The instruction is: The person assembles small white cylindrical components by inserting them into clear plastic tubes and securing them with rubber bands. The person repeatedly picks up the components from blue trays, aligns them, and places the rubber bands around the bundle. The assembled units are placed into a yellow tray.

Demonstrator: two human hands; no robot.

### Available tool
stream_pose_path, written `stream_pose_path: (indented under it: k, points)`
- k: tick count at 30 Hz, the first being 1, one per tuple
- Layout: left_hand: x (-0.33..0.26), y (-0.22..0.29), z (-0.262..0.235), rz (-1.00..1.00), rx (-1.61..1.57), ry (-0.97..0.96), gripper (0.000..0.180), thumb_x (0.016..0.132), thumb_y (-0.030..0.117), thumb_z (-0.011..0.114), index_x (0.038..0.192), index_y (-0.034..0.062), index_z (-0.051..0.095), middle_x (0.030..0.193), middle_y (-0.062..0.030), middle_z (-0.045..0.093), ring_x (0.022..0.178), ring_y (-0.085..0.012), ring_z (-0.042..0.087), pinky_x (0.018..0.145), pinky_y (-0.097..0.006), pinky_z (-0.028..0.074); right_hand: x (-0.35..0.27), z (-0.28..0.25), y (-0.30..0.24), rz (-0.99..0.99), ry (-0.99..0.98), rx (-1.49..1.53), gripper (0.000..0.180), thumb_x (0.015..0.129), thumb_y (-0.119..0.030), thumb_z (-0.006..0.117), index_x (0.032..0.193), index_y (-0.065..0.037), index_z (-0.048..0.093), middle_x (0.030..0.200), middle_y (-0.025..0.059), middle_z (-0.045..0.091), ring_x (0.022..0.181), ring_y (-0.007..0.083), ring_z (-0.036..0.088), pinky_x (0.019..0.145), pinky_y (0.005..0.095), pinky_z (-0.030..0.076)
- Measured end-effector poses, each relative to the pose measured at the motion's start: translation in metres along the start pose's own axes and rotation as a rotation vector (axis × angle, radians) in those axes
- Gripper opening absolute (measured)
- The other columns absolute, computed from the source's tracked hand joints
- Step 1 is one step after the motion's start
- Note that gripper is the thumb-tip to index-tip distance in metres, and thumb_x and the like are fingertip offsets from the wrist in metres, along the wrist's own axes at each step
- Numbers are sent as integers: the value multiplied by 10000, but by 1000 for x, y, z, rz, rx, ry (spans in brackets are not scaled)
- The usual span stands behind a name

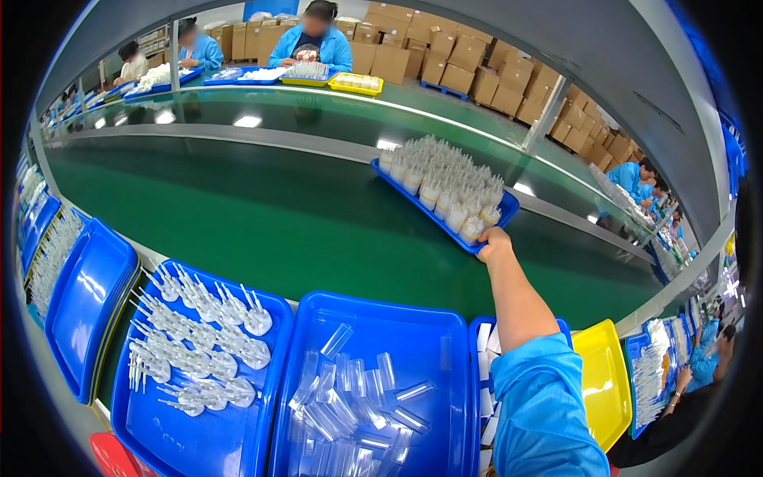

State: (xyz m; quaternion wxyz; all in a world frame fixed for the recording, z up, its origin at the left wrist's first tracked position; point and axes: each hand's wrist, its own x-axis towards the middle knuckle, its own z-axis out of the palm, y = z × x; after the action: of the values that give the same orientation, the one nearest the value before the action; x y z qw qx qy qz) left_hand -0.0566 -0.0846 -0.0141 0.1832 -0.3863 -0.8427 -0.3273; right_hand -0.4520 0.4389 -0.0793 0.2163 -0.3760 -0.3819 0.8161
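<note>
1. Tray of capped plastic tubes (509,208), blue and packed full, sits out on the green conveyor belt (238,215); the right hand (493,241) closes on its near corner, fingers curled over the rim.
2. Judging from that one-corner grip, moving the tray well means keeping it flat on the belt and guiding it slowly, since the upright tubes (445,183) stand crowded and could topple if the corner lifts.
3. Nearer than that tray, along the desk edge, lie a blue tray of loose clear sleeves (445,334) and one of white tipped parts (274,306).
4. Left hand is out of view, so I cannot tell its state.
5. Fingertips of the right hand are hidden under the rim; the tray beside the sleeve (548,397) is mostly covered.
</note>
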Motion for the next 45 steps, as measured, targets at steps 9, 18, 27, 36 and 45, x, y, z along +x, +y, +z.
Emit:
stream_pose_path:
  k: [9, 18, 27, 36, 45]
  points:
    - [-5, 5, 4, -21, 26, -21, 213, 800, 62, 664, 1003, 1, 674, 954, -123, 676, 783, -253, 649, 653, -357, 484, -15, -32, -20, 97, -382, -451, 245, 966, -153, 493, 1136, -32, 621, 1101, 184, 671, 919, 306, 689, 843, 491, 575]
    - [0, -4, 6, 57, -32, -51, 200, 821, 55, 643, 1006, -15, 672, 942, -141, 671, 743, -277, 636, 677, -367, 496, -9, -69, -53, -205, 5, -430, 170, 868, 6, 481, 983, 69, 589, 939, 192, 629, 796, 338, 667, 693, 510, 580]
    - [4, 4, -1, 36, 3, -46, 224, 802, 40, 672, 1016, -27, 659, 949, -152, 670, 750, -285, 623, 674, -373, 489, -126, -59, -87, 130, -23, -886, 374, 896, 65, 406, 1263, 136, 410, 1230, 319, 479, 1031, 498, 606, 816, 601, 568]
    - [6, 6, 1, 27, 30, -40, 207, 795, 28, 671, 995, -25, 657, 940, -150, 664, 754, -292, 624, 678, -374, 492, -113, -65, -88, -64, 52, -443, 427, 891, 106, 402, 1298, 193, 310, 1297, 354, 407, 1196, 555, 469, 969, 629, 470]
    - [6, 9, 3, -9, 26, -10, 175, 792, 15, 666, 965, -13, 659, 927, -137, 660, 757, -280, 633, 664, -371, 491, -113, -47, -81, 123, 16, 148, 549, 915, -52, 435, 1450, -10, 320, 1547, 196, 224, 1406, 466, 237, 1111, 619, 281]
